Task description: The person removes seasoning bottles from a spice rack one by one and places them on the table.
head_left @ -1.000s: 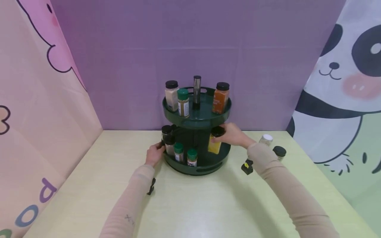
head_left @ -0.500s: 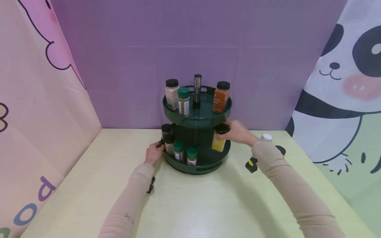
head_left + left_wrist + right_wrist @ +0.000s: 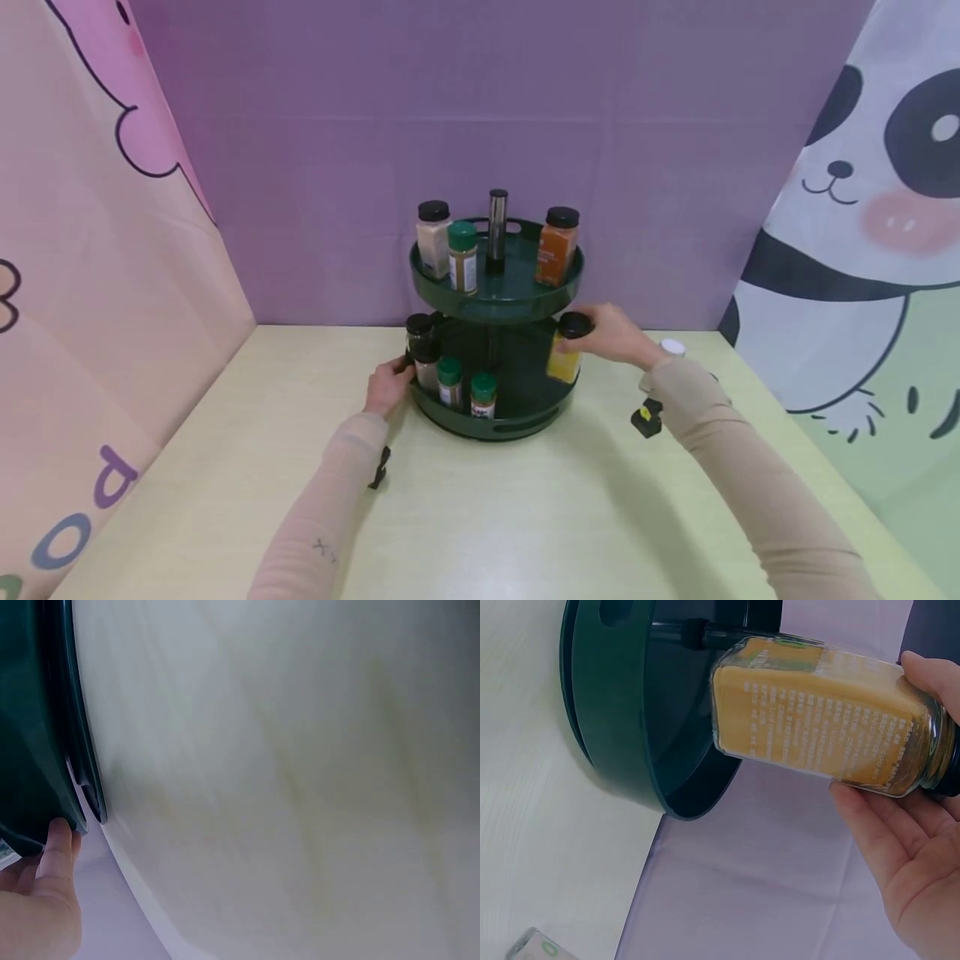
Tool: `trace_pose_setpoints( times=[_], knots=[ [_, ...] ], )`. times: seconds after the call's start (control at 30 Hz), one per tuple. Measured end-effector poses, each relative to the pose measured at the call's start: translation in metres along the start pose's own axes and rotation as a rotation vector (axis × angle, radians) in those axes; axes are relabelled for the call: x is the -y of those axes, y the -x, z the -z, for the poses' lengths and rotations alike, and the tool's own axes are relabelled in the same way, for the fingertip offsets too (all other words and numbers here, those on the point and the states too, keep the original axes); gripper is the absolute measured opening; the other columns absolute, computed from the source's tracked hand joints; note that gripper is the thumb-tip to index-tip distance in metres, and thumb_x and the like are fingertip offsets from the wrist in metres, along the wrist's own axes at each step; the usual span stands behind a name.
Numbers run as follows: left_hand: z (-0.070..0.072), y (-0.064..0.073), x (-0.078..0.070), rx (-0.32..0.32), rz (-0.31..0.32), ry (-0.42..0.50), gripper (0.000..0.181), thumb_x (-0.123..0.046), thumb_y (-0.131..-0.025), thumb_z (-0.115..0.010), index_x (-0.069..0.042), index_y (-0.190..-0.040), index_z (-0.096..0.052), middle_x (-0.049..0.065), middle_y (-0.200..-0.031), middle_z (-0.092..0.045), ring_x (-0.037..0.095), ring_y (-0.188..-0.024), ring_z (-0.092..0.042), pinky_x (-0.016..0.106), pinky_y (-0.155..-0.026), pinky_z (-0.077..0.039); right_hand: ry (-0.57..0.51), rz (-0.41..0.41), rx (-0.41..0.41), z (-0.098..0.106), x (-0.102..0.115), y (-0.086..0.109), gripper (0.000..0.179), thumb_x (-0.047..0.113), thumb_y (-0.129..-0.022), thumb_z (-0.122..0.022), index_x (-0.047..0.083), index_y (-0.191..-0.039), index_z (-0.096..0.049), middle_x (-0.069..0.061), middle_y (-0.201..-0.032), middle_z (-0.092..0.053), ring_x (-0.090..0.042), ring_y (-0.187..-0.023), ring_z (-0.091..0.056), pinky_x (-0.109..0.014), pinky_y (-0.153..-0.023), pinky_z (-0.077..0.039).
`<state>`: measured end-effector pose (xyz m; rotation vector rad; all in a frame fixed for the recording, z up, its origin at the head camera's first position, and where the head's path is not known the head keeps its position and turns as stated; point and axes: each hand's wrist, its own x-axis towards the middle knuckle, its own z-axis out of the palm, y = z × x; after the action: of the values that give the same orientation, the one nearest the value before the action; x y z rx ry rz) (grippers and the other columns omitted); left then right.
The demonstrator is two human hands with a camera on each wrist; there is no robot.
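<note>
A dark green two-tier turntable rack (image 3: pixel 495 302) stands on the table. My right hand (image 3: pixel 617 335) grips a square glass spice jar (image 3: pixel 564 360) of yellow powder near its black lid. In the right wrist view the yellow jar (image 3: pixel 810 712) is tilted, its base over the lower tray's rim (image 3: pixel 607 697). At the lower tray's left edge, my left hand (image 3: pixel 388 387) holds the rim. The left wrist view shows the thumb of that hand (image 3: pixel 45 907) against the green wall, other fingers partly hidden. Two green-capped jars (image 3: pixel 483 395) and two black-lidded ones (image 3: pixel 426 354) stand in the lower tray.
On the upper tray are a pale jar (image 3: pixel 433 242), a green-capped jar (image 3: pixel 462 258) and an orange jar (image 3: pixel 557 247), around a metal post (image 3: pixel 497 229). A white-capped jar (image 3: pixel 672 348) stands on the table behind my right wrist. A purple cloth (image 3: pixel 322 208) hangs behind.
My right hand has moved right with the yellow jar, from inside the lower tray to above its right edge. My left hand and the rack have stayed put.
</note>
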<state>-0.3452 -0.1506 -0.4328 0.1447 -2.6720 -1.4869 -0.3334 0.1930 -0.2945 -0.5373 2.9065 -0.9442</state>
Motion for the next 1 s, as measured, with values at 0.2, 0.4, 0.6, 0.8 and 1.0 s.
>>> trace_pose_setpoints(
  times=[0.2, 0.4, 0.6, 0.8, 1.0],
  knots=[
    [0.000, 0.000, -0.002, 0.007, -0.007, -0.008, 0.044, -0.023, -0.093, -0.045, -0.002, -0.132, -0.047, 0.019, -0.130, -0.051, 0.035, -0.122, -0.046, 0.045, -0.101, -0.038, 0.000, -0.027, 0.001, 0.007, -0.005, 0.002, 0.052, 0.035, -0.074, -0.074, 0.001, -0.110, -0.059, -0.015, -0.099, -0.066, -0.021, -0.078, -0.061, -0.031, -0.070, -0.052],
    [0.000, 0.001, -0.003, -0.004, -0.007, -0.011, 0.044, -0.022, -0.092, -0.046, -0.002, -0.131, -0.048, 0.020, -0.129, -0.052, 0.035, -0.120, -0.048, 0.045, -0.100, -0.039, 0.031, -0.025, -0.027, 0.015, -0.012, 0.006, 0.053, 0.035, -0.074, -0.074, -0.001, -0.110, -0.060, -0.015, -0.096, -0.066, -0.020, -0.076, -0.059, -0.027, -0.066, -0.048],
    [0.001, -0.001, -0.002, -0.002, 0.005, -0.007, 0.044, -0.022, -0.092, -0.046, -0.002, -0.131, -0.048, 0.019, -0.130, -0.052, 0.035, -0.121, -0.046, 0.045, -0.101, -0.037, 0.048, -0.038, -0.035, 0.022, -0.020, 0.011, 0.057, 0.038, -0.074, -0.073, -0.001, -0.113, -0.058, -0.017, -0.101, -0.065, -0.022, -0.080, -0.059, -0.027, -0.067, -0.048],
    [0.000, -0.005, 0.004, -0.016, -0.003, -0.003, 0.042, -0.026, -0.092, -0.047, -0.005, -0.128, -0.053, 0.018, -0.125, -0.056, 0.033, -0.116, -0.051, 0.043, -0.096, -0.042, 0.076, -0.030, -0.056, 0.027, -0.030, 0.016, 0.058, 0.041, -0.074, -0.073, -0.002, -0.110, -0.058, -0.017, -0.099, -0.064, -0.021, -0.079, -0.059, -0.026, -0.066, -0.047],
    [-0.001, -0.003, 0.002, 0.010, 0.029, 0.022, 0.044, -0.023, -0.093, -0.046, -0.003, -0.131, -0.048, 0.018, -0.130, -0.052, 0.033, -0.122, -0.046, 0.044, -0.103, -0.036, 0.067, -0.055, -0.047, 0.031, -0.038, 0.023, 0.053, 0.042, -0.075, -0.072, 0.001, -0.107, -0.060, -0.015, -0.099, -0.065, -0.021, -0.081, -0.058, -0.028, -0.069, -0.047]
  ],
)
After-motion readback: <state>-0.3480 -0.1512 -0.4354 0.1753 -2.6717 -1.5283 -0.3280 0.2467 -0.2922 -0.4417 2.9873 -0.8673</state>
